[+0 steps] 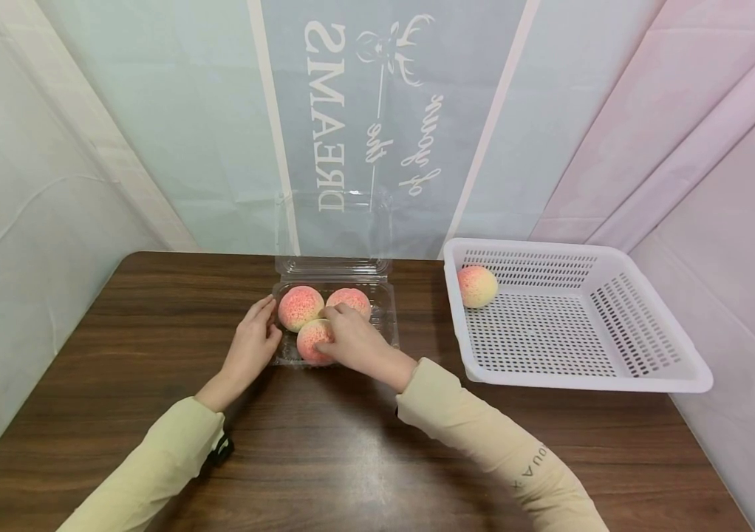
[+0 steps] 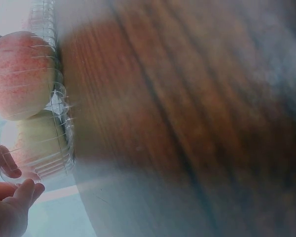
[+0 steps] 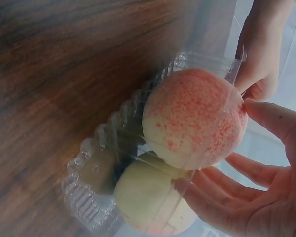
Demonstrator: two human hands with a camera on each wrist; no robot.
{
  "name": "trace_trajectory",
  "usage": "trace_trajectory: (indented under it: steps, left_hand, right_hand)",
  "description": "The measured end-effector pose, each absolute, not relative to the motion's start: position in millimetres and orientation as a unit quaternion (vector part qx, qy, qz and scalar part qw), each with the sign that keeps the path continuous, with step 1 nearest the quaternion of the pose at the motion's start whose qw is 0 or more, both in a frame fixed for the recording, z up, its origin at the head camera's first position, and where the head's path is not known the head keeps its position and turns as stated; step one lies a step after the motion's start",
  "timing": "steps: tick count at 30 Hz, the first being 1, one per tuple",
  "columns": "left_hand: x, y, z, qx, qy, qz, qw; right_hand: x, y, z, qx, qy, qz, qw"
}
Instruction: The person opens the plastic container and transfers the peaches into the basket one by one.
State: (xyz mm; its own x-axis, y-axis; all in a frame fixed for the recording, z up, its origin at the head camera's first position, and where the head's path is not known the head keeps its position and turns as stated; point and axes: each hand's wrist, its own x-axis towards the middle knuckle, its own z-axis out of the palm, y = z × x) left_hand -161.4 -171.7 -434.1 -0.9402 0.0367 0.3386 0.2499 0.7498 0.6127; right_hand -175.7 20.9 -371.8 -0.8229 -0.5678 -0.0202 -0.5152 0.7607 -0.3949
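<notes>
Three pink-and-cream peaches sit in a clear plastic clamshell box (image 1: pixel 384 325) with its lid raised at the back. My right hand (image 1: pixel 364 343) holds the front peach (image 1: pixel 311 341), thumb and fingers on its surface; the same peach (image 3: pixel 195 118) fills the middle of the right wrist view. Behind it are a left peach (image 1: pixel 301 307) and a right peach (image 1: pixel 349 299), the latter partly covered by my right fingers. My left hand (image 1: pixel 251 347) rests against the box's left side, its fingers (image 2: pixel 24 195) touching the clear wall.
To the right stands a white perforated plastic basket (image 1: pixel 550 332) with one peach (image 1: pixel 477 287) in its back left corner. The brown wooden table (image 1: pixel 324 458) meets a printed cloth backdrop (image 1: pixel 377 133) just behind the box.
</notes>
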Motion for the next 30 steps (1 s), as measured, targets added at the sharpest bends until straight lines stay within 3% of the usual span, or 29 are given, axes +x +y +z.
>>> trace_trajectory:
  steps: [30]
  left_hand:
    - [-161.4,-171.4,-433.7,-0.074,-0.925,-0.342,0.15]
  right_hand:
    - [-169.4,1.4,-383.7,-0.261,0.951,-0.151,0.062]
